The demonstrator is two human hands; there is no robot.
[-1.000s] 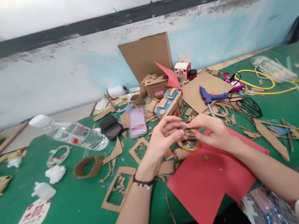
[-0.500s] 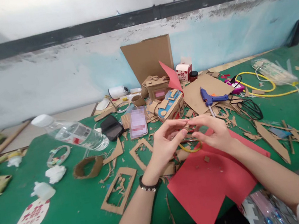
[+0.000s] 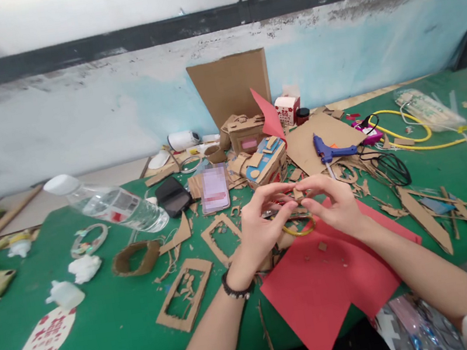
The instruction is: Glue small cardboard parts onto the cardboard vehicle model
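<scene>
A small piece of cardboard (image 3: 298, 194) is pinched between my fingertips above the table. My left hand (image 3: 260, 218) curls in from the left, thumb and fingers meeting at the piece. From the other side my right hand (image 3: 333, 203) grips it with bent index finger and thumb. Just below them lies a yellow ring-shaped roll (image 3: 302, 231), partly covered by my fingers. Red paper sheets (image 3: 319, 297) with a few cardboard scraps on them spread under my right hand. A cut-out cardboard frame (image 3: 184, 295) lies left of my left forearm.
Behind my hands stand a cardboard box with a blue panel (image 3: 267, 161) and a blue glue gun (image 3: 331, 152). A phone (image 3: 214, 188), a tilted water bottle (image 3: 109, 203) and a cardboard ring (image 3: 137, 258) are on the left. Cardboard strips (image 3: 425, 219) lie right.
My fingertips have shifted slightly, and the small cardboard piece now shows more plainly between them. The camera view has moved a little; the things on the table stay put.
</scene>
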